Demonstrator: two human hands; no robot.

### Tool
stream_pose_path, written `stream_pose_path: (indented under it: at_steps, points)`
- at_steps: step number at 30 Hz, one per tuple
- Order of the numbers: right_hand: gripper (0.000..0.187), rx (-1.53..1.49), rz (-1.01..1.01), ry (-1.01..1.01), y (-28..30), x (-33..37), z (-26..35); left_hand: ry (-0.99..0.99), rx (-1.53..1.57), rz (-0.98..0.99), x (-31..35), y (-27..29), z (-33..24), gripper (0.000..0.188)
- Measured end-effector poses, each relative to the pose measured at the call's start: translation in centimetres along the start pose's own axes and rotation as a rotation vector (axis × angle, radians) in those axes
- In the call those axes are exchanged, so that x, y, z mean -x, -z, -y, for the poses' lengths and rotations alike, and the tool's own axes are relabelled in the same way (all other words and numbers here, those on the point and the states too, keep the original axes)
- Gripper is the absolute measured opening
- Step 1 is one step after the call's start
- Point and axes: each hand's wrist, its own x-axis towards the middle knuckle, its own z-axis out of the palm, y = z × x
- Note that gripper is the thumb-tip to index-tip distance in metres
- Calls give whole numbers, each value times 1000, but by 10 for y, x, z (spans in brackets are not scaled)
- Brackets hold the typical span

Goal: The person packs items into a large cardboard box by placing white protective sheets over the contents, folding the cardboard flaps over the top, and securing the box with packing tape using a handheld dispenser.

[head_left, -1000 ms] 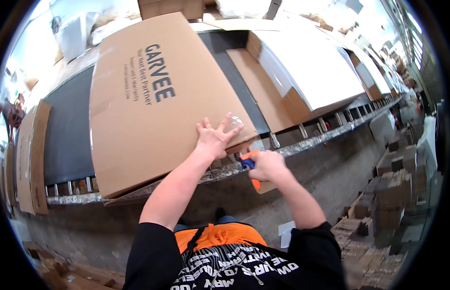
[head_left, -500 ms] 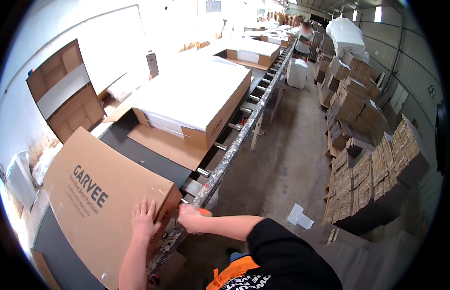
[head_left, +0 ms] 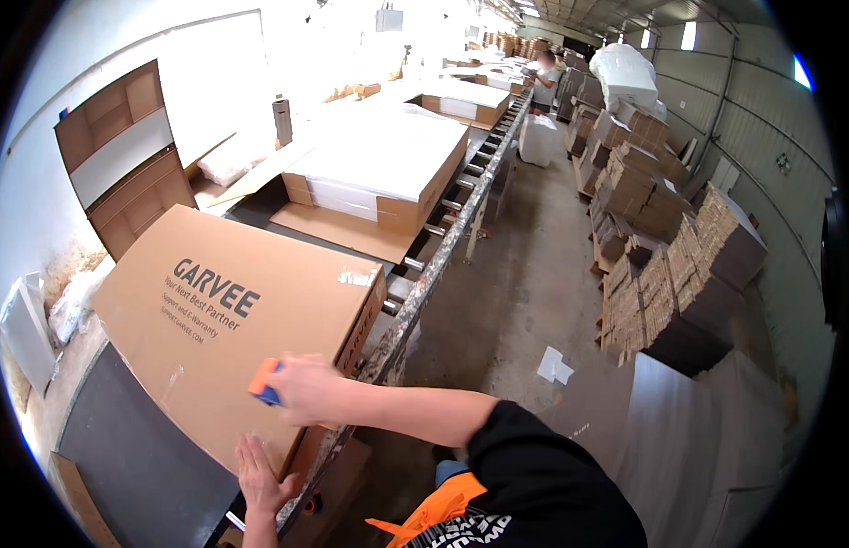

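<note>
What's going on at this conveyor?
The person's right hand holds an orange-and-blue tool at a large cardboard box on the conveyor. The left hand rests at the box's near end. Farther along sits an open carton with white contents; another person stands in the distance.

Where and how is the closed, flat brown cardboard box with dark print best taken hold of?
Probably the brown cardboard box is best held at both ends of its narrow aisle-facing side, coming from the grey concrete aisle. Its broad, flat top offers little to pinch; that side runs along the speckled metal conveyor rail.
</note>
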Motion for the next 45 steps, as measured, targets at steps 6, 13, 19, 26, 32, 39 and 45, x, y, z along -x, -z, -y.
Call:
stream_pose_path:
  at_steps: [6,13,19,26,32,39,45]
  points:
    - [30,135,257,70,-43,-81,81,103,240,-331,9,-17,-6,150]
    - [25,173,520,19,-36,26,80,39,141,-415,20,-20,11,134]
    - [30,363,582,-22,-102,22,101,72,151,-413,17,-17,4,130]
    - [54,-185,358,-196,-136,99,3,220,227,-246,18,2,-13,136]
    - [74,-1440,-269,-490,-80,131,-208,286,148,-172,31,26,-18,138]
    - [72,-1468,-101,-480,19,7,-436,486,144,-48,24,49,-42,143]
    - [50,-1295,634,-504,23,-64,-497,685,106,135,-13,58,-54,146]
